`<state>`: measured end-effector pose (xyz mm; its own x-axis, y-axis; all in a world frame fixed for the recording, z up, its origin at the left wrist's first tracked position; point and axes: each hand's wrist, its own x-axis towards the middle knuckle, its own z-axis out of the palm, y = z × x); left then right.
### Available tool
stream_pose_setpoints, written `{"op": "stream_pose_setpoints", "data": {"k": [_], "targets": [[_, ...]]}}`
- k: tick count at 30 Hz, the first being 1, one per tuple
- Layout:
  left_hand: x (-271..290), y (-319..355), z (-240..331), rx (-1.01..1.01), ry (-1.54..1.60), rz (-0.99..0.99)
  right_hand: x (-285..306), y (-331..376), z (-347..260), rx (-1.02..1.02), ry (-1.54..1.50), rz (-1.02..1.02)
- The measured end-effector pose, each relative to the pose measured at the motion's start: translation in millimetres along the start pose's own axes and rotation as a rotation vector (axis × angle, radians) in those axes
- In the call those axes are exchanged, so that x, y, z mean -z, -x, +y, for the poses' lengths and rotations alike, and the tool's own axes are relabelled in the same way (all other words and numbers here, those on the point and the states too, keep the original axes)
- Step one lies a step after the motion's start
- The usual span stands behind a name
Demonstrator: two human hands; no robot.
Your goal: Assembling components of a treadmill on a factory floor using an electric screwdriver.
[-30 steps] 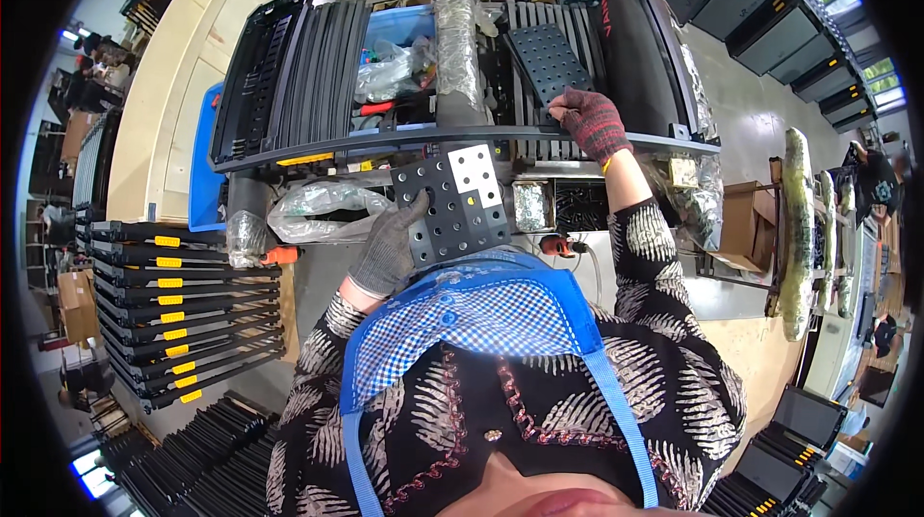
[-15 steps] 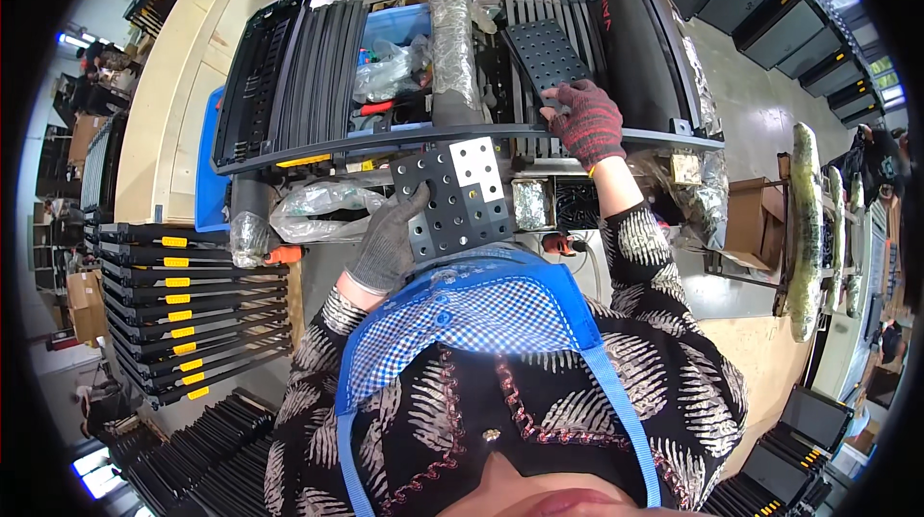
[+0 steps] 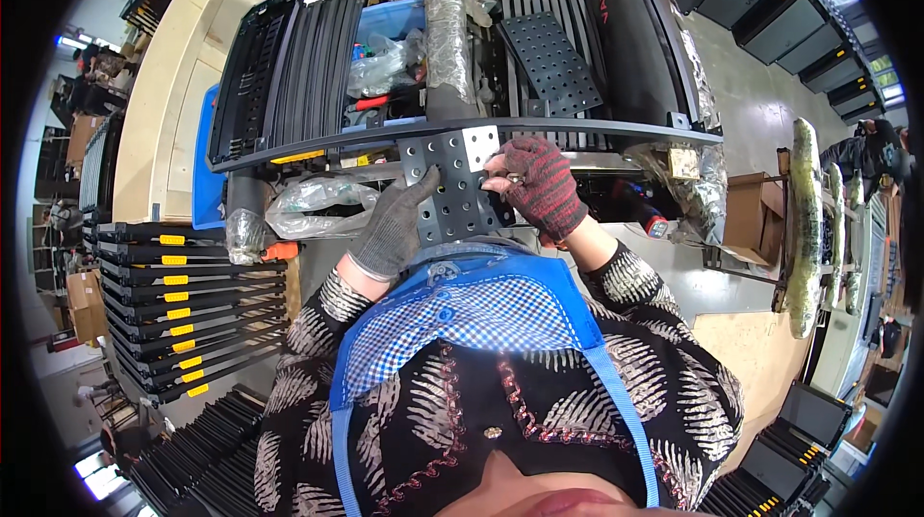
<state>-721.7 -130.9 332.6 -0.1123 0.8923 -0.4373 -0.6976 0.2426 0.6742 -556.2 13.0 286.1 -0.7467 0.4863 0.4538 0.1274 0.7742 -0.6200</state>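
My left hand wears a grey glove and grips a black perforated metal plate by its left side, thumb across the front. The plate is tilted up before my blue apron, with a bright patch at its upper right. At the plate's right edge is my right hand in a red-and-black glove, bare fingertips pinched together. A small shiny bit shows at those fingertips, too small to name. A second perforated plate lies slanted on grey slats beyond the frame's near bar.
A black metal frame spans the work area, holding dark bars and a plastic-wrapped tube. What looks like a power tool lies right of my right hand. Stacked black frames stand left; a cardboard box is at right.
My right hand has left the second plate on the slats and come down toward me to the right edge of the held plate. My left hand keeps its grip.
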Motion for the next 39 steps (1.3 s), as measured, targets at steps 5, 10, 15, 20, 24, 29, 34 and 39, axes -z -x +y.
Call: {"op": "stream_pose_setpoints", "data": {"k": [5,10,15,20,24,29,34,39], "targets": [[4.0,-4.4,-4.2,0.049,-0.051,-0.043,-2.4,9.7,5.3,-0.216,-0.421,-0.049],[8.3,-11.9,-10.0,0.047,-0.033,-0.019,0.4,20.9,15.4,-0.564,-1.185,0.192],[7.0,-5.8,-13.7,-0.123,-0.258,-0.041,48.5,22.5,39.1,-0.46,-0.701,0.319],[19.7,-3.5,-8.5,-0.534,-1.235,-0.144,135.5,33.5,107.1,-0.596,-0.15,0.612],[9.1,-4.4,-10.7,-0.156,-0.475,-0.044,196.8,61.2,157.7,-0.659,0.129,0.541],[18.2,-7.9,-14.4,-0.081,-0.229,0.016,215.4,72.9,189.1,-0.702,0.02,0.344],[19.8,-5.9,-11.6,-0.281,-0.783,-0.083,217.3,68.4,191.1,-0.78,0.042,0.211],[16.3,-9.2,-12.3,-0.187,-0.561,-0.031,215.4,62.7,185.2,-0.824,0.095,0.168]]}}
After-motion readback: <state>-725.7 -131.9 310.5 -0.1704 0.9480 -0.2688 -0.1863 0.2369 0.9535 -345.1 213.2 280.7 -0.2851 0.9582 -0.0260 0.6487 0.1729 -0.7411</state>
